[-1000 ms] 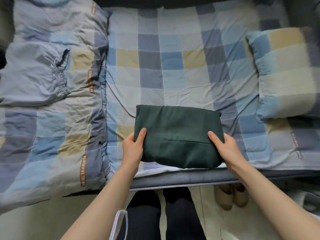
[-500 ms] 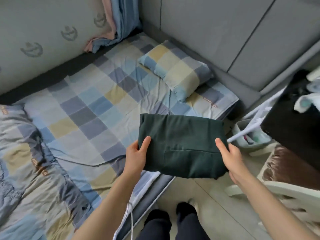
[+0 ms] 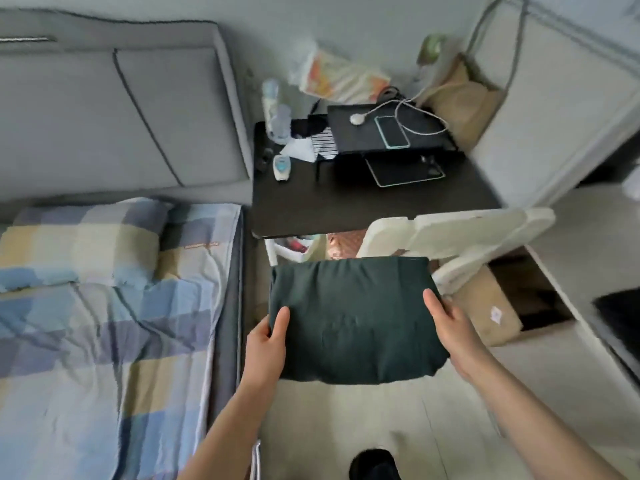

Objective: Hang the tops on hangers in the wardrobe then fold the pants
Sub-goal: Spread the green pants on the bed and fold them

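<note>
We see a room in soft, even daylight, fairly dim, with no harsh glare. Motion blur smears the whole view, worst on the checked bedding (image 3: 104,306) at left and the dark desk (image 3: 363,202) beyond. Wide-angle distortion bends lines near the edges. Faint shadow lies on the pale floor (image 3: 398,427) beneath the folded green pants (image 3: 353,320).

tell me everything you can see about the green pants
The pants are dark green, of a soft matte fabric, folded into a thick rectangular bundle with rounded edges and faint creases on top. They are held in the air, roughly level, above the pale floor between the bed and the desk. The left hand grips the left edge and the right hand the right edge, thumbs on top. Nothing else touches them.
</note>
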Demonstrator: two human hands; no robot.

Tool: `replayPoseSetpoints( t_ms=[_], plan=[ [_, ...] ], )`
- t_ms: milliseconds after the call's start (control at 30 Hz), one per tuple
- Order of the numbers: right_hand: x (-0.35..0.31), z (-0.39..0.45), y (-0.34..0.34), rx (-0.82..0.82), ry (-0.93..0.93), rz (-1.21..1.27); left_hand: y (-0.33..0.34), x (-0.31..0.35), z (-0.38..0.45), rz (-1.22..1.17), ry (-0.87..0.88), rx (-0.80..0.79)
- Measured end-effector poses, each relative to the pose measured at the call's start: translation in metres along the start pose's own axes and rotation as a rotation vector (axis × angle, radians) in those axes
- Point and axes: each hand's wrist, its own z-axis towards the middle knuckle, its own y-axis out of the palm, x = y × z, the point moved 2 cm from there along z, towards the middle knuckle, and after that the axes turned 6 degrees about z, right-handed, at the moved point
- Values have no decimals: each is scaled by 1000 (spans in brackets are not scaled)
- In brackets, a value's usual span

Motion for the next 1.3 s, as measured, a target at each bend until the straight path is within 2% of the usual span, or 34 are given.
replayPoseSetpoints(
  t_ms=[233, 333, 400, 433, 600, 800, 933, 1100, 1200, 1300],
  plan=[
    [36, -3, -210, 334, 186, 115, 211, 13, -5, 185, -127, -382],
    [50, -5, -272, 436, 239, 150, 283, 24, -14, 231, -121, -580],
    [57, -7, -299, 496, 255, 176, 317, 31, -17, 285, -103, -637],
    [63, -8, -328, 547, 266, 218, 354, 32, -18, 330, -100, -679],
    [76, -5, -387, 736, 262, 274, 456, 43, -20, 448, -104, -759],
    [78, 6, -449, 972, 363, 318, 571, 51, -13, 512, -124, -878],
    [70, 23, -490, 1145, 323, 262, 654, 64, -5, 537, -99, -1035],
    [72, 45, -543, 1519, 362, 204, 766, 69, -8, 526, -68, -1243],
    [83, 52, -568, 1658, 468, 28, 818, 64, -10, 566, 43, -1335],
    [116, 65, -580, 1629, 626, -140, 854, 36, 1, 838, 281, -1274]
  ],
)
